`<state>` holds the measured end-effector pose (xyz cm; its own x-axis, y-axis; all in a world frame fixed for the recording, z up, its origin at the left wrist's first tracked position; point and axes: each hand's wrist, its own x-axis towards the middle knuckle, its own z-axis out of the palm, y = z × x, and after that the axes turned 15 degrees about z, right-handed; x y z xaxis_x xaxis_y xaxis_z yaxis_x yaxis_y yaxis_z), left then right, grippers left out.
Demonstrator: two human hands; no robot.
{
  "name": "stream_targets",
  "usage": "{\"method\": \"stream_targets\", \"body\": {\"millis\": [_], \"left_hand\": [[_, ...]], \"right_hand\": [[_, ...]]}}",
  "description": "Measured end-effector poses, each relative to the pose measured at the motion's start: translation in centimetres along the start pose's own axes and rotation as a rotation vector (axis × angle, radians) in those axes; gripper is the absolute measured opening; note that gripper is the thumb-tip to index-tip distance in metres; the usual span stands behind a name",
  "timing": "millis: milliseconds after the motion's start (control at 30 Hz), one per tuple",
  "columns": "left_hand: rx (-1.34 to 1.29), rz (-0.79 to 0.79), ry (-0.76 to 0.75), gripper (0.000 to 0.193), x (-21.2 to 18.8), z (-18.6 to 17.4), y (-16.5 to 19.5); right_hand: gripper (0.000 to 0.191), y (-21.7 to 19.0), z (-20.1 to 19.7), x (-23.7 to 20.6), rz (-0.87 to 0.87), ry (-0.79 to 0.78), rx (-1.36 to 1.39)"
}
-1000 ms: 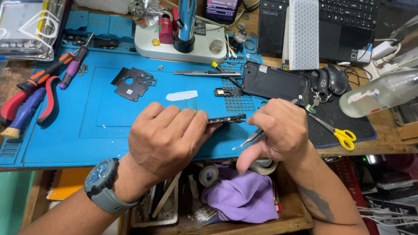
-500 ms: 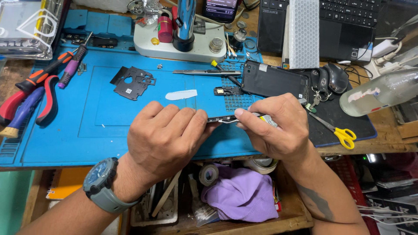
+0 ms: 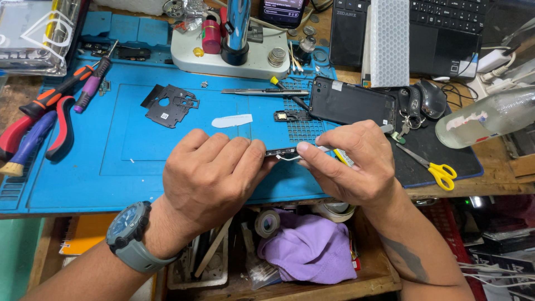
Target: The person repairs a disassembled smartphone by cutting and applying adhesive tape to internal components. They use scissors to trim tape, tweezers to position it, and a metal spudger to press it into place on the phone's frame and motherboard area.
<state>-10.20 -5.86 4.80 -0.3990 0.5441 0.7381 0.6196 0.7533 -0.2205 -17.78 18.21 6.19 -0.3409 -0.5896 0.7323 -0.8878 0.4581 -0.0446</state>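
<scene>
Left hand (image 3: pixel 214 178) pinching small part (image 3: pixel 280 151); right hand (image 3: pixel 351 164) pinching tweezers (image 3: pixel 329 151) — phone (image 3: pixel 352 104) opened at 1 o'clock, cover plate (image 3: pixel 170 104) off, reassembly pending.

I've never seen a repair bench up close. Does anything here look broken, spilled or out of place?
Nothing looks spilled. The dark phone lies opened, with its loose black plate apart on the blue mat. The left hand and right hand pinch a small dark part between them.

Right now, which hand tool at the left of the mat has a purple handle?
The purple screwdriver, lying slanted beside the orange-handled screwdriver. The pliers below them have red grips, and the brush handle is blue.
</scene>
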Motion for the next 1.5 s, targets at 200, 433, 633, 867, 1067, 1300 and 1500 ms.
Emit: {"method": "stream_targets", "body": {"millis": [200,433,633,867,1067,1300,1500], "left_hand": [[0.001,-0.002,-0.005,0.029,0.0,0.1,0.0],[0.000,0.001,0.005,0.028,0.0,0.0,0.0],[-0.001,-0.001,0.005,0.028,0.0,0.1,0.0],[-0.007,-0.001,0.009,0.027,0.0,0.1,0.0],[-0.006,-0.005,0.015,0.026,0.1,-0.1,0.0],[-0.066,-0.065,0.009,0.032,0.7,-0.4,-0.1],[-0.050,-0.109,-0.019,0.037,1.6,-0.8,0.4]], "right_hand": [[0.031,0.0,0.1,-0.1,0.011,0.015,-0.006],[0.028,0.0,0.0,-0.1,0.003,0.015,-0.022],[0.026,0.1,-0.1,0.1,0.001,0.014,-0.024],[0.023,0.2,-0.1,-0.1,0.011,0.025,-0.014],[0.035,1.1,0.0,-0.8,0.026,0.049,0.132],[0.041,2.3,0.0,-1.7,-0.060,0.000,0.124],[0.039,0.6,-1.7,-0.3,-0.132,-0.021,0.233]]}}
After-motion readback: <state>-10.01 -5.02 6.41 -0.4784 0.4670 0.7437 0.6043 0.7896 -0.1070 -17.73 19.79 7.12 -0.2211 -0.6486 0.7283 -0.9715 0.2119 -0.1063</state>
